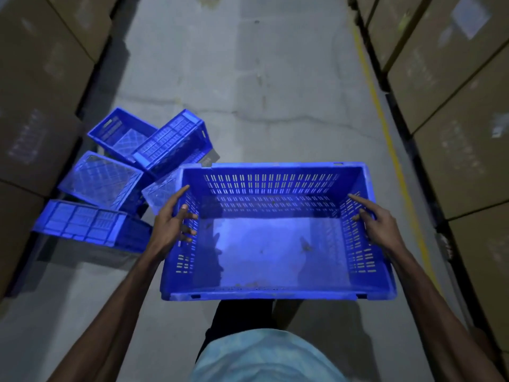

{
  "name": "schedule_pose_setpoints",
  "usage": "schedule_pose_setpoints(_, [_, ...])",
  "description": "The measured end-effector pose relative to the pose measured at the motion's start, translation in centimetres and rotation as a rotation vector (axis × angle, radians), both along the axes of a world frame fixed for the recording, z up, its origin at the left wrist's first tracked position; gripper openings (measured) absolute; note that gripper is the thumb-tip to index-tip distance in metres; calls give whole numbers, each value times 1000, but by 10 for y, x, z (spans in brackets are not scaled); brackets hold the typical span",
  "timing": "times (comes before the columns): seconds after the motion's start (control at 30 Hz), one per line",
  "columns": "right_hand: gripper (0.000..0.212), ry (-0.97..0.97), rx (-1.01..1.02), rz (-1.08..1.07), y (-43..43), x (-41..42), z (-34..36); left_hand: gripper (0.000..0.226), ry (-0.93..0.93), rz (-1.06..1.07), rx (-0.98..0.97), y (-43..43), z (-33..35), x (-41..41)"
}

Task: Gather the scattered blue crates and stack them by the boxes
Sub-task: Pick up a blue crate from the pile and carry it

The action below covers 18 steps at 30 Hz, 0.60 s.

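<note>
The large blue rectangular plastic crate (271, 180) looks smooth and faintly glossy, as do the lattice-sided blue plastic crates (104, 183) at nine o'clock, while the brown cardboard boxes (454, 106) at three o'clock look matt and the grey concrete floor (248, 78) rough and cracked.

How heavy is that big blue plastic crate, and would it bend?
Probably light: the big blue slotted plastic crate is empty. Likely stiff: its walls look straight though only the left hand and right hand hold its sides.

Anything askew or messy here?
Yes. The loose crates on the floor at left lie jumbled beside the boxes, tipped and leaning on one another, not stacked. Bits of debris dot the bottom of the held crate.
</note>
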State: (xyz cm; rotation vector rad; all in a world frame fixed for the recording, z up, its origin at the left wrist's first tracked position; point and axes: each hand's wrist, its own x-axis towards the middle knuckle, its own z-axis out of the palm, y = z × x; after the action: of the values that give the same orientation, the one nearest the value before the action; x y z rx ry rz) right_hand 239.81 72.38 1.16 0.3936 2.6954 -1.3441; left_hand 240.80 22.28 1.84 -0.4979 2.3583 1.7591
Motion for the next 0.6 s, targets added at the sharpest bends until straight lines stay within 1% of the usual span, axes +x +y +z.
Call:
schedule_pose_setpoints(0.1, [61,-35,45,-19,28,-62,-17,47,10,-7,-95,38,-12,-77])
schedule_pose_setpoints(0.23, [55,-65,48,-76,65,-161,-25,44,8,-22,-174,82,-29,-188])
schedule_pose_setpoints(0.4, [56,-52,8,-112,107,-296,0,45,47,-33,-226,121,-21,-317])
schedule_pose_setpoints(0.47, [52,-58,-38,-118,118,-349,8,44,72,-23,-227,134,-12,-366])
schedule_pose_setpoints(0.6, [45,-77,-215,-170,138,-459,20,43,119,-1,-253,153,1,-469])
